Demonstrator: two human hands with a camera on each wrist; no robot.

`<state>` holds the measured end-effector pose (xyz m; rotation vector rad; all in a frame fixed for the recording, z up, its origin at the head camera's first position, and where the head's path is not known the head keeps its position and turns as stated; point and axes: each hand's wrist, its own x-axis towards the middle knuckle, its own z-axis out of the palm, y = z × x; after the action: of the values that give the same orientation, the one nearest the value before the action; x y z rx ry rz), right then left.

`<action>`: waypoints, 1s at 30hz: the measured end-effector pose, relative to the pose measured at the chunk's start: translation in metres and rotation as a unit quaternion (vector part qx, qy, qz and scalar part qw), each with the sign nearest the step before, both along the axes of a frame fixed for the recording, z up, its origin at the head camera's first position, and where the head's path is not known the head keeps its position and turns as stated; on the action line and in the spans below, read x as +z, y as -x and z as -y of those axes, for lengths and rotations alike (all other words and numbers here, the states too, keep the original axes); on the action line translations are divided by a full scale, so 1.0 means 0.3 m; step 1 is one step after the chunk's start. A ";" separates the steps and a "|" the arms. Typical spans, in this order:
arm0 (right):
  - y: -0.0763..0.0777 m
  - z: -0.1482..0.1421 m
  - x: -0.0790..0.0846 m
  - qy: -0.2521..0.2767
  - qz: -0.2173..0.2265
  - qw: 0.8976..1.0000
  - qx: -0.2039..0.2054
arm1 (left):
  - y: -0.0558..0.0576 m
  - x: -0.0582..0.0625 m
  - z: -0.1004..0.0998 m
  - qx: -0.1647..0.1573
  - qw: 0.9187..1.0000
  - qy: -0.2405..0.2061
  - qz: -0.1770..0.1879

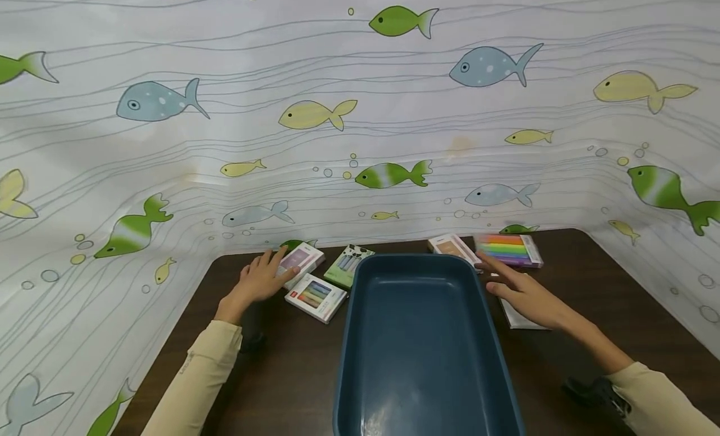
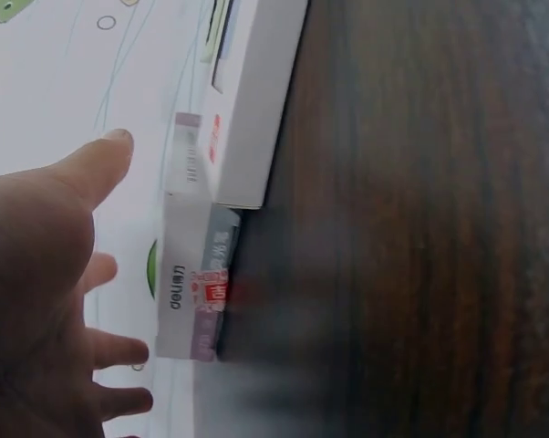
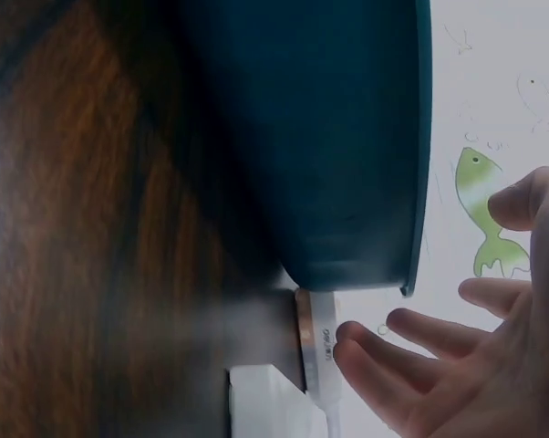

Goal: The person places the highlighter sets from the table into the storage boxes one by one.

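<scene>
In the head view my left hand [image 1: 260,278] hovers with spread fingers at the near left side of a white-and-purple box [image 1: 304,261]. The left wrist view shows that box [image 2: 179,306] just beyond the fingertips, nothing in the palm. Close by lie a green box [image 1: 344,268] and a white box with a window of coloured sticks [image 1: 317,298]. My right hand [image 1: 525,297], fingers extended, is held over a white box [image 1: 520,318], partly hiding it. Its fingertips overlap the edge of a white-and-peach box [image 1: 450,245]. A rainbow-coloured pack [image 1: 509,249] lies behind.
A deep blue rectangular tray [image 1: 416,361] stands between the hands on the dark wood table [image 1: 281,386]. In the right wrist view its side wall [image 3: 338,137] rises beside the right hand. A fish-patterned white cloth [image 1: 337,148] hangs behind and along the sides.
</scene>
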<state>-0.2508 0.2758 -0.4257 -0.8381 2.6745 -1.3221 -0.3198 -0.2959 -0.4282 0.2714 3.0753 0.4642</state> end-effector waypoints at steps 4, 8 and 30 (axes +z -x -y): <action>0.002 0.014 -0.009 0.025 0.038 0.999 0.027 | 0.007 -0.009 0.013 0.012 1.000 0.005 0.022; 0.002 0.016 -0.022 0.043 0.056 0.997 0.035 | 0.017 -0.009 0.019 0.016 1.000 -0.006 0.025; 0.005 0.018 -0.047 0.056 0.087 0.994 0.023 | 0.042 -0.043 0.014 -0.017 0.999 -0.046 -0.002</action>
<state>-0.2524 0.2706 -0.4397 -0.7501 2.4552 -1.4719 -0.3325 -0.3001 -0.4412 0.3271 3.0516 0.6058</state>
